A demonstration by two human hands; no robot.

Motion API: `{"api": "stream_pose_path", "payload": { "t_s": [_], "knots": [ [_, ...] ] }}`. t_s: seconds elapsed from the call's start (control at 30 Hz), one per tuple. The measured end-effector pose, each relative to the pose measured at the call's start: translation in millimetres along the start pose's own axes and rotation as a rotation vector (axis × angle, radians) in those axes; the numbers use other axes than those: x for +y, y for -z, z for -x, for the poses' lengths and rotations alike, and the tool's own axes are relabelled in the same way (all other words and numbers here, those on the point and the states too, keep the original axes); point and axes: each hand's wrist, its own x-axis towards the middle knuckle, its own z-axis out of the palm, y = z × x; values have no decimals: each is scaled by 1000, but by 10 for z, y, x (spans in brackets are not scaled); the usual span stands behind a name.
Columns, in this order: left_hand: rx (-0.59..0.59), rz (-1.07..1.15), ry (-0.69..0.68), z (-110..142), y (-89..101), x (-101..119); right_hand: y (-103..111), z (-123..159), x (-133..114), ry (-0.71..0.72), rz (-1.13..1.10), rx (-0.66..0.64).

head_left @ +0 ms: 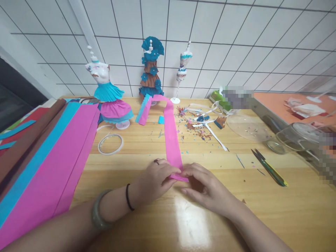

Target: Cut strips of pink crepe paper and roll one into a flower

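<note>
A long strip of pink crepe paper (172, 133) runs from the back of the table toward me, its near end folded over. My left hand (159, 178) pinches that folded end between thumb and fingers. Curved around the end's right side, my right hand (206, 187) touches the paper with its fingertips, while its thumb stays apart below. At the far end the strip bends left, where a blue ruffled edge (144, 106) shows. A small blue paper piece (161, 120) lies left of the strip.
Crepe paper sheets (52, 157) cover the left side, near a tape roll (110, 144). Dress forms stand behind: one in a blue-pink skirt (114, 105), one in a teal-brown dress (149, 75), one bare (181, 71). Paper scraps (202, 131) and thread snips (270, 168) lie right.
</note>
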Motion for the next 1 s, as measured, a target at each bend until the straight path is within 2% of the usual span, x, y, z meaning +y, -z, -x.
{"api": "stream_pose_path", "payload": {
  "t_s": [0.13, 0.3, 0.57, 0.77, 1.0],
  "knots": [
    [27, 17, 16, 6, 4, 10, -40, -19, 31, 78, 79, 88],
    [54, 27, 35, -3, 15, 36, -48, -43, 28, 106, 54, 120],
    [107, 77, 91, -4, 19, 32, -43, -30, 31, 55, 22, 147],
    [102, 78, 100, -3, 15, 27, -44, -51, 8, 40, -46, 123],
    [108, 80, 106, -2, 9, 34, -54, -45, 4, 10, -96, 185]
  ]
}}
